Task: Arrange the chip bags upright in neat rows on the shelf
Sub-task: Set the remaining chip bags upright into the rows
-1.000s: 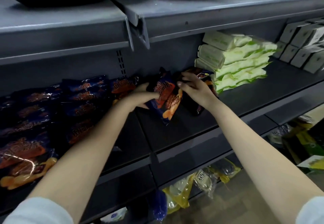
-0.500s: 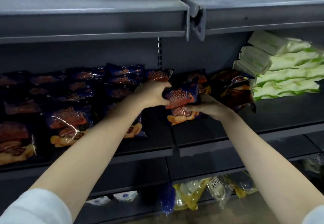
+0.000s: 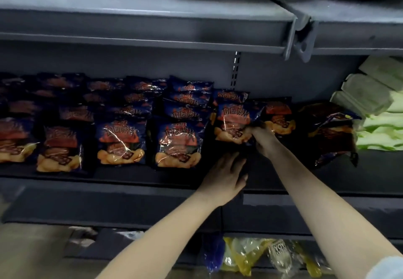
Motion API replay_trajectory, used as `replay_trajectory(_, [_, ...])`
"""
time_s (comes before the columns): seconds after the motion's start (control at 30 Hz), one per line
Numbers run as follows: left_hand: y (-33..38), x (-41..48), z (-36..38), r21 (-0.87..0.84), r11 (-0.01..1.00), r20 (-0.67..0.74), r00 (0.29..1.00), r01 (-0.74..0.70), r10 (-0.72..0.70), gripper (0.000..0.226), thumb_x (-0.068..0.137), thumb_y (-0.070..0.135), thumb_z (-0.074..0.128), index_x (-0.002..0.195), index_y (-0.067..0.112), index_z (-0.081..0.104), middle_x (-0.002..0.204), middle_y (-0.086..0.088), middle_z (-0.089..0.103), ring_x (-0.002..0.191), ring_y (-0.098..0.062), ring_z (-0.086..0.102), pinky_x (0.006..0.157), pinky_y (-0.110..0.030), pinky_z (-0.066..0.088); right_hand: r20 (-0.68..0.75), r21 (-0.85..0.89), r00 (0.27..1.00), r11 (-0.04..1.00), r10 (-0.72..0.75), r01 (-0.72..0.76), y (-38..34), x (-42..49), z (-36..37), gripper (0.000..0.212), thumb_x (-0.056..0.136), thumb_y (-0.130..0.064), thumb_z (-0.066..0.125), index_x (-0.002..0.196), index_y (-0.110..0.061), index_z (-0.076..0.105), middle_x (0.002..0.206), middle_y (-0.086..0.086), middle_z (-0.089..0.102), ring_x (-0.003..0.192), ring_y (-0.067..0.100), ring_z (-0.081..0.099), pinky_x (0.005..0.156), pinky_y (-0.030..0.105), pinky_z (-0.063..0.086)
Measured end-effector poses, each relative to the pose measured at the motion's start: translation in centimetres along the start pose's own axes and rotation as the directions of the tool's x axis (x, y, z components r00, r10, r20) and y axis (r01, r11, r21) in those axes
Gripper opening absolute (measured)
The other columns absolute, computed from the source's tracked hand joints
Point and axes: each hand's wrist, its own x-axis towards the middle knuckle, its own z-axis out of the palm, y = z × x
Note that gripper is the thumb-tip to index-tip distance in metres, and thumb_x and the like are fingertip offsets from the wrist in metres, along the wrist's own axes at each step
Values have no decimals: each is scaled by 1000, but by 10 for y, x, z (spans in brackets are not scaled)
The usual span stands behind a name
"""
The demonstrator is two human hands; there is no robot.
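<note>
- step in hand: seating one bag upright at the right end of the rows on the shelf.
- right hand: fingers curled round the bag's lower right corner, holding it. the bag stands on the shelf just beside the last full row, with another bag's top showing behind it.
- left hand: fingers straight and relaxed, holding nothing, low over the shelf in front of the bag. contact with the deck cannot be told.
- outstanding: a slumped bag lies crumpled further right, near the green packs, in no row.
- next move, in my judgement: square the held bag with its neighbours and release it without tipping. then reach right for the slumped bag. these puffy bags look likely to topple unless propped.
</note>
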Motion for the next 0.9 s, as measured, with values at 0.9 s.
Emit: replay_trajectory(0.9, [0, -6, 9, 26, 1000, -136, 991, 15, -11, 54, 93, 42, 25, 129, 10, 50, 142, -10, 43, 136, -27, 34, 103, -36, 39, -151, -145, 969, 974, -194, 173, 33, 14, 8, 57, 81, -18, 69, 130, -20, 40, 101, -17, 53, 90, 0, 52, 72, 18, 40])
